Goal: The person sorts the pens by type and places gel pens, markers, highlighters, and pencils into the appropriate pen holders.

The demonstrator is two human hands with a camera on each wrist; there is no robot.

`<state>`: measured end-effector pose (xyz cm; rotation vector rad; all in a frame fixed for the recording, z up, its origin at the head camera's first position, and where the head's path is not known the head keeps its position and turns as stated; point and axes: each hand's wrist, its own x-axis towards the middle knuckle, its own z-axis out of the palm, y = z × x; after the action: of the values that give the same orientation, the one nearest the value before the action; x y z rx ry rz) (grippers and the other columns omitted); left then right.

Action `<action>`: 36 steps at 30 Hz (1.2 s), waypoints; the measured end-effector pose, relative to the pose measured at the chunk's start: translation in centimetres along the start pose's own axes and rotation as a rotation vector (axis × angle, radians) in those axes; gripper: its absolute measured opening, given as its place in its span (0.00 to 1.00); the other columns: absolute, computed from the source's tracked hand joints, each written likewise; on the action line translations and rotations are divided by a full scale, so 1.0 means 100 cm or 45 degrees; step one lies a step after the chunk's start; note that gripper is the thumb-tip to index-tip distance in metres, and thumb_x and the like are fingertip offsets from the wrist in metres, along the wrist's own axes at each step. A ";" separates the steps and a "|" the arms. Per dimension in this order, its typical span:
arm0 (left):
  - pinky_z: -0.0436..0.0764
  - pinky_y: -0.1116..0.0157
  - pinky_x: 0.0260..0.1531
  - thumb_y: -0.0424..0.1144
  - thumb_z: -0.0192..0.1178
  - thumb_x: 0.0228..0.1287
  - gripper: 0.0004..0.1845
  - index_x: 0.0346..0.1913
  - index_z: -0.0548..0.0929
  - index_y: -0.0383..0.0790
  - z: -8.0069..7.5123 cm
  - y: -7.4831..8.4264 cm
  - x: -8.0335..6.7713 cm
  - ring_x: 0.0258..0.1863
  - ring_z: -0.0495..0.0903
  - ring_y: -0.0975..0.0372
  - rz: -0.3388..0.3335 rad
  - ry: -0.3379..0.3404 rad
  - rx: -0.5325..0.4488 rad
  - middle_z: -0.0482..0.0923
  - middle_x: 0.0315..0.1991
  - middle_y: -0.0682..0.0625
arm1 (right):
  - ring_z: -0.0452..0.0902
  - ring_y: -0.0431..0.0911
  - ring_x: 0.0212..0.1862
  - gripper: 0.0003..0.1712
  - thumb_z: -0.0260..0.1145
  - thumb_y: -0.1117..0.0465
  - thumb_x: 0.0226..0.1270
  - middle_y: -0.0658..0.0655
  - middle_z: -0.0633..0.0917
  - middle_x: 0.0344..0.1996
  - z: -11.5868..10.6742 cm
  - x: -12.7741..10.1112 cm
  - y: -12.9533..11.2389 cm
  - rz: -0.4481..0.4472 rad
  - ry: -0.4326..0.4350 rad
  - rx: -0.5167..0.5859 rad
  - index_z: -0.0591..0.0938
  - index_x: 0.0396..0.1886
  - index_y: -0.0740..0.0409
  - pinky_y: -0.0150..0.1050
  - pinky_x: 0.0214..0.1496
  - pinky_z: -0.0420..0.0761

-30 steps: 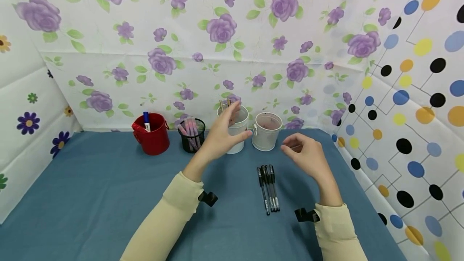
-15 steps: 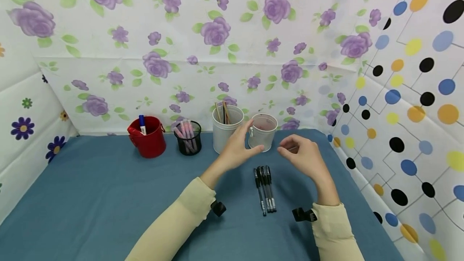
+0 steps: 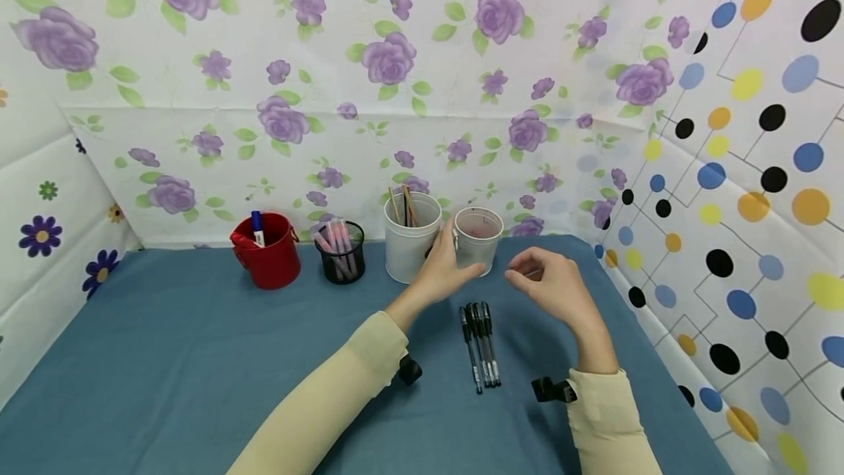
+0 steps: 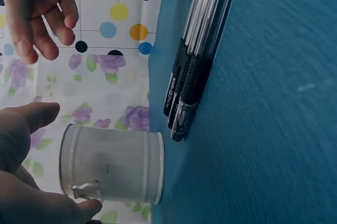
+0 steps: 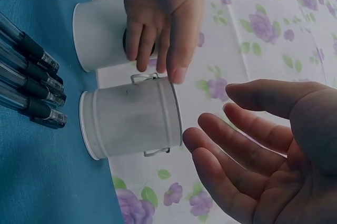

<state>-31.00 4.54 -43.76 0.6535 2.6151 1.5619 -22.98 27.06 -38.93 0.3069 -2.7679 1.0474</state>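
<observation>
My left hand (image 3: pixel 440 275) is at the left side of a small white metal bucket (image 3: pixel 479 246), thumb and fingers spread apart. In the left wrist view its fingers lie beside the handle lug of the bucket (image 4: pixel 113 163), with the thumb off the rim; whether the fingertips touch is hard to tell. My right hand (image 3: pixel 554 283) hovers to the right of the bucket, fingers loosely bent, holding nothing. The right wrist view shows its fingertips just off the rim of the bucket (image 5: pixel 137 119). Several black gel pens (image 3: pixel 480 349) lie side by side in front of the bucket.
A taller white bucket (image 3: pixel 404 259) with several pencils (image 3: pixel 407 207) stands just left of the small one. Further left are a black mesh cup (image 3: pixel 351 270) of pink pens and a red bucket (image 3: pixel 273 266) with a blue-capped marker (image 3: pixel 257 228). Patterned cloth (image 3: pixel 316 79) hangs behind.
My left hand has moved right and down from in front of the taller bucket to the small bucket's left side. The right hand has stayed nearly in place. The view has shifted slightly.
</observation>
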 end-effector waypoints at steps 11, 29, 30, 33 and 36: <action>0.58 0.41 0.79 0.51 0.67 0.75 0.59 0.87 0.30 0.44 0.012 -0.006 0.018 0.86 0.42 0.45 -0.127 -0.011 -0.114 0.33 0.87 0.39 | 0.87 0.48 0.41 0.09 0.73 0.54 0.75 0.53 0.90 0.40 -0.003 0.000 -0.002 0.014 -0.060 0.000 0.88 0.48 0.53 0.51 0.45 0.87; 0.61 0.42 0.78 0.47 0.74 0.69 0.60 0.87 0.38 0.43 0.021 -0.022 0.038 0.82 0.55 0.44 -0.179 0.030 -0.361 0.49 0.84 0.37 | 0.86 0.44 0.39 0.04 0.72 0.57 0.75 0.49 0.89 0.37 0.014 -0.001 -0.012 0.000 -0.290 -0.028 0.87 0.44 0.50 0.48 0.44 0.87; 0.62 0.42 0.78 0.47 0.74 0.69 0.60 0.87 0.39 0.43 0.020 -0.023 0.039 0.82 0.56 0.44 -0.187 0.032 -0.376 0.50 0.83 0.37 | 0.86 0.43 0.39 0.04 0.72 0.57 0.75 0.48 0.89 0.36 0.017 0.000 -0.014 -0.009 -0.303 -0.033 0.87 0.44 0.50 0.47 0.44 0.87; 0.63 0.44 0.78 0.47 0.74 0.70 0.58 0.87 0.41 0.46 0.022 -0.026 0.043 0.82 0.57 0.47 -0.224 0.031 -0.364 0.52 0.83 0.39 | 0.85 0.42 0.37 0.03 0.73 0.59 0.74 0.48 0.89 0.35 0.022 -0.001 -0.019 -0.034 -0.343 -0.050 0.87 0.42 0.51 0.46 0.42 0.86; 0.64 0.46 0.78 0.46 0.74 0.70 0.57 0.87 0.42 0.48 0.025 -0.031 0.047 0.81 0.58 0.49 -0.246 0.037 -0.339 0.54 0.83 0.41 | 0.83 0.41 0.34 0.02 0.74 0.60 0.73 0.48 0.88 0.33 0.028 -0.003 -0.024 -0.025 -0.387 -0.077 0.87 0.41 0.52 0.44 0.38 0.84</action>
<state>-35.77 7.12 -46.71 0.3515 2.3429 1.8202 -22.37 23.41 -39.55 0.5239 -3.0486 0.9818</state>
